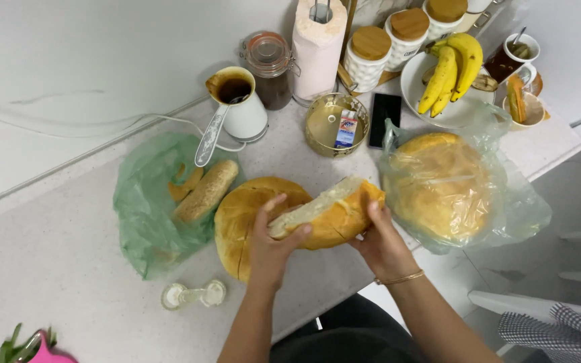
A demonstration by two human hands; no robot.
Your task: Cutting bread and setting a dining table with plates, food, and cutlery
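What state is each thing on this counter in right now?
Bread wedge: torn off, held by left hand and right hand.
Round loaf: partly broken, on counter.
Bagged loaf: whole, wrapped in clear plastic.
Glass jar: lid shut.
Coffee pot: uncovered, dark liquid inside.

The left hand (272,243) and the right hand (379,243) are held close together, fingers curled in a grip, forearms angled inward.

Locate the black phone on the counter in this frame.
In the head view the black phone lies flat toward the counter's back right, between the round gold tin and the plate of bananas, just behind the bagged round loaf.
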